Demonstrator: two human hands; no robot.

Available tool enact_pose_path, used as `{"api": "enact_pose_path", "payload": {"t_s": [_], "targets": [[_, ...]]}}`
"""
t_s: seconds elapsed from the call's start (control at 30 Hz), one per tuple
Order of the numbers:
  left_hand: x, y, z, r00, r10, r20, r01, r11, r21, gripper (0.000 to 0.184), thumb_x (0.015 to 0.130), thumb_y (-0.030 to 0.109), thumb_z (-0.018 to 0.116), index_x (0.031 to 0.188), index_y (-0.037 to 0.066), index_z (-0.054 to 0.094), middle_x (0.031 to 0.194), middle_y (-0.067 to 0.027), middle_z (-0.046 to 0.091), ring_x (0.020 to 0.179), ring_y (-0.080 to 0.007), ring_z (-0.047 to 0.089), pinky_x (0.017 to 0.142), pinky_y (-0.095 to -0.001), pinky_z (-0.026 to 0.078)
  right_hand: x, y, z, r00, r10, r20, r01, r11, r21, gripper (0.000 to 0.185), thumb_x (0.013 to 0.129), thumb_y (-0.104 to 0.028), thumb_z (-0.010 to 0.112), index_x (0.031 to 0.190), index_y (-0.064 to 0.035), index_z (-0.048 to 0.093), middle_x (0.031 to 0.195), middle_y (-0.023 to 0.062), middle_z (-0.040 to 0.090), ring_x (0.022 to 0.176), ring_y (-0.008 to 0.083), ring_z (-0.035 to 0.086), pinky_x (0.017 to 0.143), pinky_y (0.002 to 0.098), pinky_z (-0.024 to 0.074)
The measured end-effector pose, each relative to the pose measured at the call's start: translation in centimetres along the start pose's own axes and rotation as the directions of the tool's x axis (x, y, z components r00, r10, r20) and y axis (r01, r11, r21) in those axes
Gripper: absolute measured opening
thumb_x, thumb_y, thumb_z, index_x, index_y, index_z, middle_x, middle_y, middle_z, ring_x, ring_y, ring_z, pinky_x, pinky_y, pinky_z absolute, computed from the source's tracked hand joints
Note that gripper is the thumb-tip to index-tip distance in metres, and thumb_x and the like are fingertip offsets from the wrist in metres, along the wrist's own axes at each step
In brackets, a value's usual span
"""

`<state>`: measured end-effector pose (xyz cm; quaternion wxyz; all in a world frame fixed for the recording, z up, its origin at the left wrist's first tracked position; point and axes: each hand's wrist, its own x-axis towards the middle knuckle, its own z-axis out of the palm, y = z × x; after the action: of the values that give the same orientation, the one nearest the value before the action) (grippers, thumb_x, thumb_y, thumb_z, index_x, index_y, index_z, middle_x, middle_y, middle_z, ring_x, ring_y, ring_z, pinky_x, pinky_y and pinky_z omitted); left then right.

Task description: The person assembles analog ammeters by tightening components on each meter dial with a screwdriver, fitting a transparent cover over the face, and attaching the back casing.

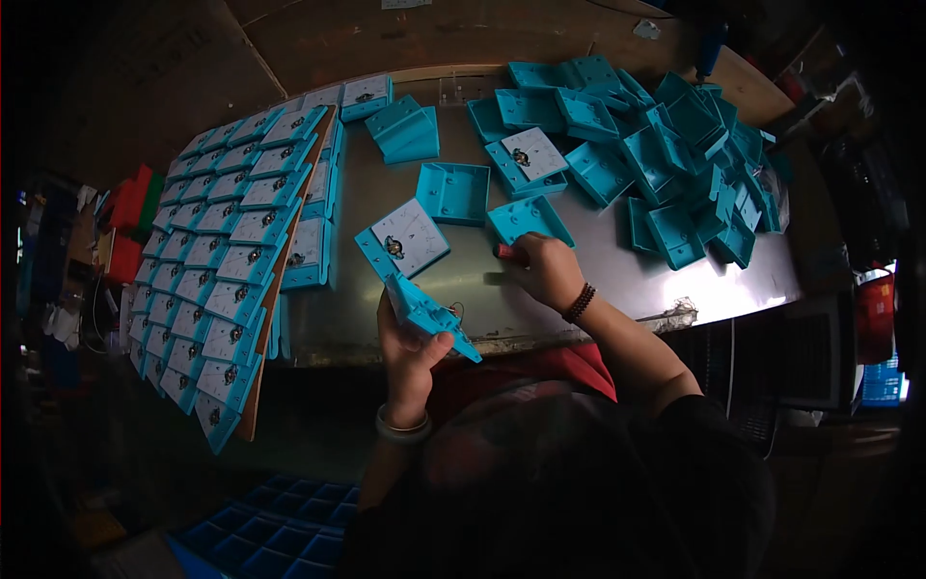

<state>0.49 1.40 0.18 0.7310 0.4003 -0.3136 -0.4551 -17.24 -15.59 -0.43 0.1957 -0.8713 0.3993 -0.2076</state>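
Note:
My left hand [409,364] grips a teal plastic box [426,314], tilted so that it shows nearly edge-on, with the thumb on its near side. A thin bit of wire shows at its far edge. My right hand [548,274] is closed around a small red-ended tool [503,252]; the rest of it is hidden in the fist. Just beyond that fist lies an open teal box [531,222]. Between the hands and further back sits another open box [453,193]. A box with a white panel and a metal part [405,238] lies beyond my left hand.
On the left, a tilted wooden board [289,261] carries rows of white-panelled teal boxes [231,227]. A heap of open teal boxes [666,145] covers the right back of the metal table [376,318]. Blue crates [270,526] stand low at the left.

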Motion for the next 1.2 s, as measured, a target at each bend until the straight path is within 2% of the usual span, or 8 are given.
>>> {"api": "enact_pose_path", "payload": {"t_s": [0.07,0.2,0.3,0.43,0.53,0.67,0.83,1.2], "targets": [[-0.3,0.3,-0.8,0.999,-0.033,-0.042,0.032,0.999,-0.019,0.086,0.074,0.014,0.077,0.140,0.002,0.024,0.116,-0.0080,0.048,0.100,-0.0221,0.058,0.089,-0.0403,0.051,-1.9,0.5,-2.1,0.993,0.086,-0.084,-0.047,0.922,0.385,0.016,0.075,-0.014,0.068,0.079,-0.0013,0.059,0.067,0.0074,0.057,0.060,0.0226,0.057,0.055,0.0328,0.0452],[-0.5,0.4,-1.8,0.994,-0.034,-0.108,0.028,0.998,-0.054,0.081,0.073,0.018,0.078,0.137,0.001,0.032,0.116,-0.0077,0.051,0.101,-0.0214,0.058,0.090,-0.0393,0.049,-5.8,2.9,-6.1,0.837,0.417,0.353,-0.416,0.068,0.907,0.011,0.078,-0.011,0.065,0.082,-0.0034,0.059,0.063,-0.0018,0.051,0.051,0.0044,0.040,0.047,0.0206,0.0297],[0.1,0.0,-2.7,0.997,-0.003,-0.079,-0.001,0.999,-0.045,0.074,0.075,0.030,0.077,0.132,0.000,0.040,0.121,-0.0127,0.055,0.106,-0.0231,0.058,0.093,-0.0389,0.047,-7.5,4.7,-6.2,0.820,0.521,0.238,-0.562,0.655,0.505,0.019,0.079,-0.018,0.067,0.075,-0.0004,0.060,0.057,0.0007,0.049,0.053,0.0110,0.049,0.049,0.0288,0.0386],[0.8,-0.3,-2.5,1.000,-0.013,-0.004,0.012,0.992,-0.128,0.078,0.076,0.031,0.076,0.136,-0.001,0.037,0.130,-0.0155,0.051,0.117,-0.0274,0.053,0.098,-0.0418,0.045,-5.8,3.6,-5.9,0.998,0.023,-0.055,-0.019,0.997,0.072,0.039,0.063,-0.019,0.081,0.097,-0.0060,0.067,0.114,0.0142,0.059,0.086,0.0312,0.065,0.072,0.0360,0.0526],[0.6,0.0,-2.2,1.000,-0.014,0.023,0.018,0.984,-0.178,0.080,0.076,0.031,0.075,0.138,0.000,0.035,0.134,-0.0170,0.047,0.121,-0.0296,0.050,0.100,-0.0435,0.043,-3.4,0.4,-5.0,0.964,-0.139,0.227,0.161,0.984,-0.080,0.070,0.059,-0.023,0.083,0.124,-0.0251,0.058,0.136,0.0170,0.042,0.105,0.0343,0.060,0.084,0.0412,0.0524],[0.0,0.9,-2.0,0.999,0.030,0.013,-0.026,0.975,-0.222,0.082,0.076,0.032,0.075,0.140,0.003,0.033,0.138,-0.0185,0.044,0.126,-0.0322,0.045,0.102,-0.0459,0.041,-1.2,-1.1,-3.4,0.933,-0.028,0.358,0.078,0.989,-0.126,0.078,0.057,-0.029,0.085,0.128,-0.0202,0.055,0.132,0.0188,0.044,0.111,0.0355,0.055,0.090,0.0423,0.0493],[-0.9,1.9,-1.4,0.999,0.039,-0.027,-0.038,0.999,0.020,0.095,0.070,0.026,0.081,0.142,0.000,0.024,0.130,-0.0116,0.046,0.118,-0.0213,0.048,0.100,-0.0361,0.040,-1.1,-5.5,-2.1,0.907,-0.322,0.271,-0.060,0.538,0.841,0.092,0.061,-0.037,0.087,0.137,-0.0060,0.044,0.123,0.0127,0.048,0.118,0.0262,0.048,0.102,0.0359,0.0374],[-1.3,2.7,-0.9,0.994,0.076,0.076,-0.078,0.997,0.017,0.108,0.068,0.017,0.082,0.146,0.000,0.010,0.137,-0.0138,0.035,0.126,-0.0243,0.040,0.103,-0.0368,0.037,-0.7,-9.0,-0.4,0.867,-0.395,0.304,-0.125,0.418,0.900,0.093,0.063,-0.031,0.087,0.140,-0.0066,0.041,0.128,0.0122,0.042,0.122,0.0252,0.043,0.106,0.0365,0.0322]]}}
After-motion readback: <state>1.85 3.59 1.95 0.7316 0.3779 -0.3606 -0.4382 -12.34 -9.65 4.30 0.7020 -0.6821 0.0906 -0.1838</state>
